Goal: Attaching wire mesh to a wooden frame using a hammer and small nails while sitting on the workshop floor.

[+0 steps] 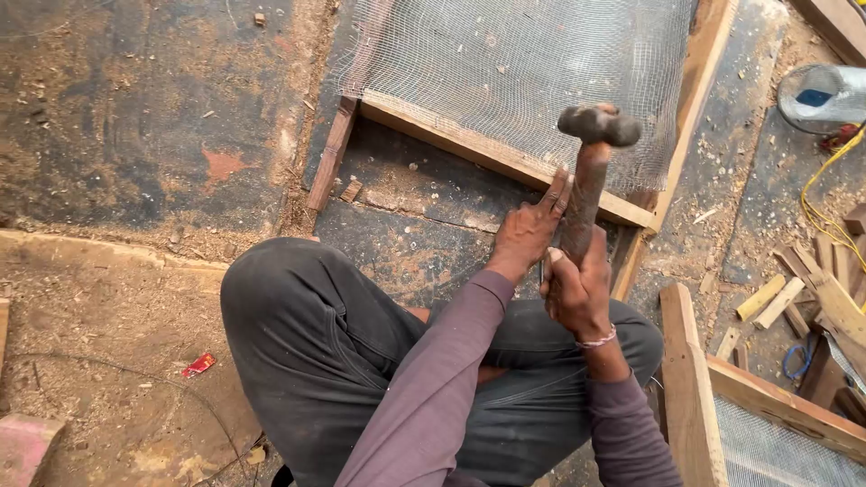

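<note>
Right hand point(577, 289) fisted round worn wooden hammer point(588, 171) handle, dark pitted head raised over frame | left hand point(530, 225) fingers spread, pressed on rough timber frame point(505, 158) under fine wire mesh point(523, 63) | small red wrapper point(198, 364) on sawdust floor point(108, 334), lower left | pale offcuts point(767, 299) at right.

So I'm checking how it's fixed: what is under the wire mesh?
Under the wire mesh a wooden frame edges it, dark floor showing through. Fasteners cannot be made out.
</note>
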